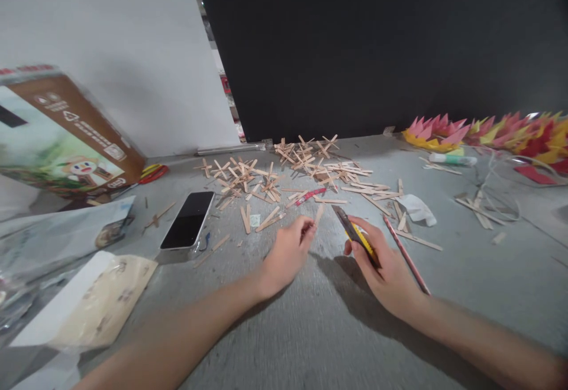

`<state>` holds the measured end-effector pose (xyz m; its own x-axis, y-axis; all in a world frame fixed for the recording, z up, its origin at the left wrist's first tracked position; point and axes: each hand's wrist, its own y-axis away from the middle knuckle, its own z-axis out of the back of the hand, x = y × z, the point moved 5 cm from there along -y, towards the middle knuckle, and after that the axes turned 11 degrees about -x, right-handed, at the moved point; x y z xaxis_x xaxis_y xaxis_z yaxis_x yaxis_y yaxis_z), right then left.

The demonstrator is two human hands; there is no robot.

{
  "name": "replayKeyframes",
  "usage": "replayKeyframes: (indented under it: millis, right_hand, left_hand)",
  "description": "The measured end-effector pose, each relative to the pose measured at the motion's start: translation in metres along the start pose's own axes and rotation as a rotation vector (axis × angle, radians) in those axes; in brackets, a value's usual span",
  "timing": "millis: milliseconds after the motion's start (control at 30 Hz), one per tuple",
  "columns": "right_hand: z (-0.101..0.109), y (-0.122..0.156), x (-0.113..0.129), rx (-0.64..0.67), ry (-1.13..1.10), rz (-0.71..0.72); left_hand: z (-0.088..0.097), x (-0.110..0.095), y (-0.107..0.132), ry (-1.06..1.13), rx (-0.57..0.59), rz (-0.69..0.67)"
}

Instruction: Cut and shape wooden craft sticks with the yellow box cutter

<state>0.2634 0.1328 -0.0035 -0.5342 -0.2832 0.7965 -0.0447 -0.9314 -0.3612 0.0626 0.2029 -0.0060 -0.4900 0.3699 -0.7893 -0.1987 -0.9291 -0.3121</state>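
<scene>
My left hand (pixel 288 251) is closed on a short wooden craft stick (pixel 319 215), which points up from the fingertips. In my right hand (pixel 384 266) is a yellow and black utility knife (pixel 360 238), its tip angled up and to the left toward the stick. Whether the two touch is not the case: a gap separates them. Beyond both hands lies a pile of wooden craft sticks (pixel 248 178), many of them crossed. A red-wrapped strip (pixel 310 195) lies among the sticks. Beside my right hand rests a reddish pencil (pixel 406 254).
On the left are a phone (pixel 188 221), a printed carton (pixel 66 135), scissors with red and yellow handles (pixel 153 173) and a paper packet (pixel 102 301). At right sit pink and yellow folded-paper pieces (pixel 437 132), a glue stick (pixel 452 159), a cable (pixel 517 200) and crumpled tissue (pixel 418 209).
</scene>
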Motion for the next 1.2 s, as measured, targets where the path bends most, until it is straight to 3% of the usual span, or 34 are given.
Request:
replayKeyframes:
  millis: [100, 200, 367, 900, 1200]
  right_hand:
    - [-0.001, 0.002, 0.003, 0.027, 0.104, 0.098]
    - [-0.004, 0.004, 0.006, 0.023, 0.171, 0.197]
    - [-0.008, 0.004, 0.009, 0.061, 0.229, 0.281]
    - [-0.009, 0.005, 0.013, 0.086, 0.314, 0.293]
    - [-0.017, 0.012, 0.021, 0.082, 0.399, 0.278]
  left_hand:
    - [0.003, 0.007, -0.005, 0.295, -0.083, 0.187]
    - [0.003, 0.005, -0.007, 0.414, -0.09, 0.217]
    - [0.006, -0.002, -0.003, 0.368, -0.094, 0.172]
    - [0.008, -0.003, 0.001, 0.365, -0.118, 0.134]
    - [0.006, 0.0, 0.004, 0.202, -0.113, 0.08]
